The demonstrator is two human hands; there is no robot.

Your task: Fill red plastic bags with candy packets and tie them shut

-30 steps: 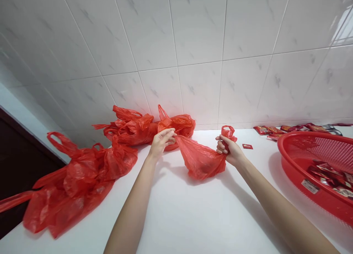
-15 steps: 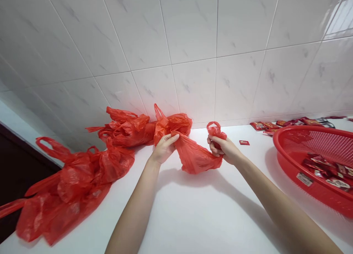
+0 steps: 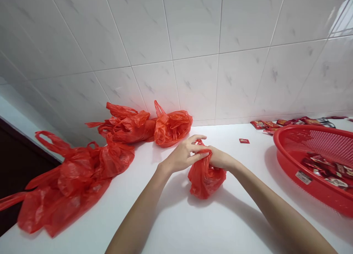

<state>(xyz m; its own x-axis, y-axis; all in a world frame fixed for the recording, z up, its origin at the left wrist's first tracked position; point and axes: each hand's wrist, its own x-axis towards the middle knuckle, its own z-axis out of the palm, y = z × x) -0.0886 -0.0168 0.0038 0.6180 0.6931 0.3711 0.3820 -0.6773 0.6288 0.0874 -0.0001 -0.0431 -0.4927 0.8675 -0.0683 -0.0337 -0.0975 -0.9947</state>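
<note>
A red plastic bag (image 3: pixel 206 181) hangs gathered between my two hands, its rounded bottom at or just above the white tabletop. My left hand (image 3: pixel 185 153) grips the top of the bag from the left, some fingers reaching over toward the other hand. Close against it, my right hand (image 3: pixel 218 158) is closed around the bag's neck, its fingers partly hidden behind the plastic and the left hand. What the bag contains cannot be made out.
Several filled red plastic bags (image 3: pixel 71 176) lie along the left, and another red bag (image 3: pixel 173 126) sits by the tiled wall. To the right stands a red plastic basket (image 3: pixel 292 165) with small packets inside. More packets (image 3: pixel 270 125) lie behind it, and one small red packet (image 3: pixel 244 141) lies alone.
My hands have come together from being apart with the bag stretched between them. The bag's handle ends are now bunched at its top, and the bag hangs below both hands.
</note>
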